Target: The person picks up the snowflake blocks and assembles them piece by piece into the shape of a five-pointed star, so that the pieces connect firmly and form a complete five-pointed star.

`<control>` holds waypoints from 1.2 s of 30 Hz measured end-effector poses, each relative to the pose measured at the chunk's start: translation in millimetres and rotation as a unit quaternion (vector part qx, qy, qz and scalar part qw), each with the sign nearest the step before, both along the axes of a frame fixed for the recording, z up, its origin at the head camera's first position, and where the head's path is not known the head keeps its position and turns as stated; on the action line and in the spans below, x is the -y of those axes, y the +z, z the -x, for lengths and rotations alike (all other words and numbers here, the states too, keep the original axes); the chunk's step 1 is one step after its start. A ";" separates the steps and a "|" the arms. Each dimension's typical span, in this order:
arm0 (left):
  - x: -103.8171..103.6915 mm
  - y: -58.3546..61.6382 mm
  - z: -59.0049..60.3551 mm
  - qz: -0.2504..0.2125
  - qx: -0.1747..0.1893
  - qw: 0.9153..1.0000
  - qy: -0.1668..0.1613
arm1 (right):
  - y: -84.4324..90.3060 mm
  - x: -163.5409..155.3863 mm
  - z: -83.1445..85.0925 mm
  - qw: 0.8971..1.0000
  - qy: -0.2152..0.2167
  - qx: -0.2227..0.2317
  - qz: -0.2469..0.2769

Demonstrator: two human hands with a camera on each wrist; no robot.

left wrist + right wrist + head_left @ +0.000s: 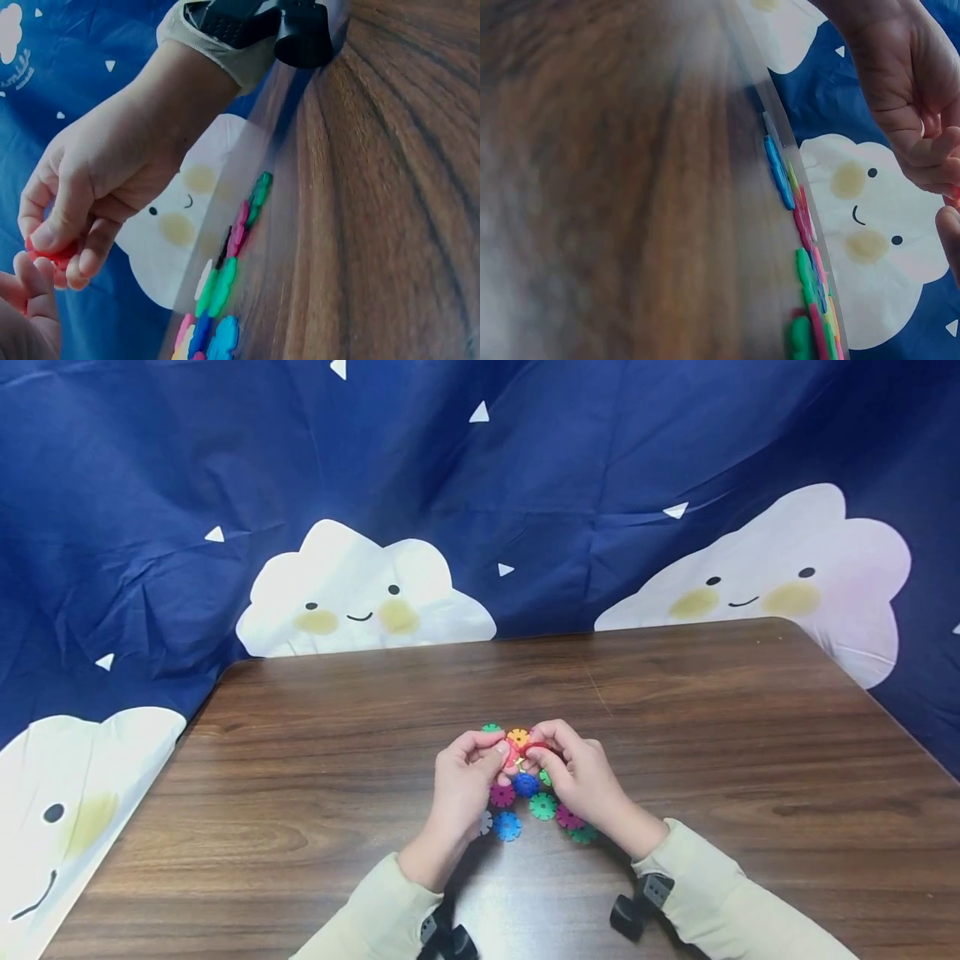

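A dark blue cloth (525, 468) printed with smiling white clouds hangs behind everything; three clouds show whole or in part from the head view. In front of it stands one brown wooden table (300, 793), the grain running side to side.

Both arms come in from the near edge in pale sleeves, each with a black strap and camera at the wrist. The left hand (467, 777) and the right hand (576, 772) meet just above the middle of the table, fingertips almost touching. Both are curled, not relaxed. Between them they pinch a red toy disc (534, 748) with notched edges; the left wrist view shows the right hand's thumb and fingers (71, 255) clamped on the red piece, and the left hand's fingertips close in from below. Whether the hands hold one red piece or two pressed together I cannot tell.

Under and around the hands a small heap of notched discs (528, 806) lies flat on the wood. From the head view I count about nine: two blue, three green, two magenta, one orange just beyond the fingertips, one pale grey by the left wrist. Some are partly hidden by the hands, so the count is rough.
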State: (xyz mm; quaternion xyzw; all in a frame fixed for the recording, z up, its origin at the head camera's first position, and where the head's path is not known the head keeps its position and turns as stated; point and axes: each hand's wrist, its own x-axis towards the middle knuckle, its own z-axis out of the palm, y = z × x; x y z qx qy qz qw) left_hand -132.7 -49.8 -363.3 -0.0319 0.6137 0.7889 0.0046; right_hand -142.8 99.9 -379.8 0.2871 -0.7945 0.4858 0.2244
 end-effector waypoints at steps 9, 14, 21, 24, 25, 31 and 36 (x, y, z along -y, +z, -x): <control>-7.9 0.1 -1.8 -0.051 0.027 0.998 -0.003 | -7.5 -2.4 0.8 0.998 -0.030 -0.047 -0.002; -10.1 1.5 -4.5 -0.072 0.050 0.996 -0.015 | -9.2 -5.2 -1.2 0.999 -0.004 -0.024 0.021; -8.2 -2.0 -8.3 -0.071 0.051 0.996 -0.034 | -8.6 -5.4 -5.1 1.000 0.007 -0.006 0.027; -4.3 -1.9 -6.4 -0.077 0.048 0.995 -0.042 | -5.0 -5.2 -3.1 1.000 0.002 -0.023 -0.007; -2.5 -1.0 -5.5 -0.077 0.044 0.995 -0.045 | -2.9 -5.3 -1.4 1.000 0.005 -0.024 -0.018; 8.5 4.5 1.8 -0.065 0.007 0.996 -0.060 | 7.9 -16.2 13.3 0.998 0.043 0.029 -0.042; 17.2 3.2 5.9 -0.079 0.005 0.996 -0.040 | 5.3 -37.1 27.8 0.992 0.017 0.113 -0.061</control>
